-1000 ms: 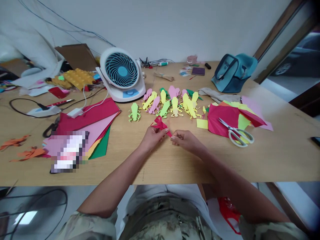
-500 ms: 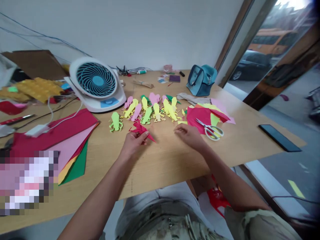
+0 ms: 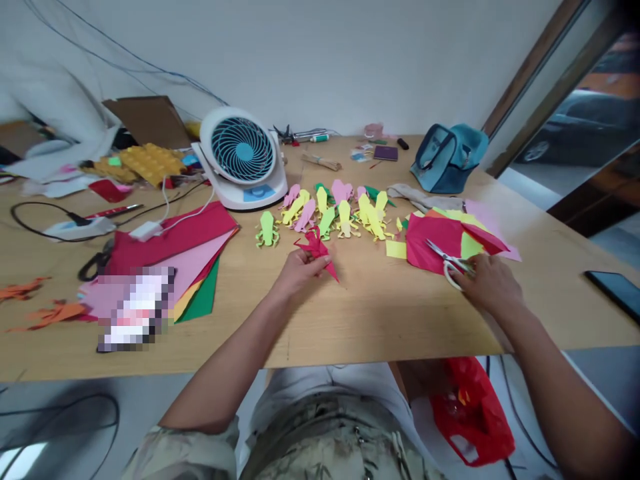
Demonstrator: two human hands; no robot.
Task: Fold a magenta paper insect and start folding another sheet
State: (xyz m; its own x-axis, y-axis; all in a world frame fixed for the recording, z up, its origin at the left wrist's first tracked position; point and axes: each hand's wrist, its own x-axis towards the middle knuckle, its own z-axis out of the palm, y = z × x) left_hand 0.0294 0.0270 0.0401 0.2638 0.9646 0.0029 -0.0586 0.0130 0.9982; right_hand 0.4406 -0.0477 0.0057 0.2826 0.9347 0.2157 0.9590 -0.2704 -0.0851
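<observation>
Between the thumb and fingers of my left hand (image 3: 303,270) is a red folded-paper figure (image 3: 316,245) with thin pointed limbs, one long point sticking out past the thumb. On the right, my right hand (image 3: 493,283) has its fingers closed on the handles of white-handled scissors (image 3: 451,270). The scissor blades lie over a crumpled red paper sheet (image 3: 425,240), pointing up and left. Beyond my left hand stands a group of folded-paper frogs in yellow, pink and green, among them a light green paper frog (image 3: 267,229) set a little apart.
A white fan (image 3: 243,153) stands behind stacked coloured paper (image 3: 200,293). Orange paper figures (image 3: 55,312) lie far left, near a power strip (image 3: 83,229). A blue bag (image 3: 450,160) sits back right; a phone (image 3: 615,293) lies by the right edge. A red plastic bag (image 3: 473,413) is below the table.
My right hand has moved right, from bare tabletop onto the scissors' handles, and closed on them. My left hand still holds the red paper figure. The view has turned left.
</observation>
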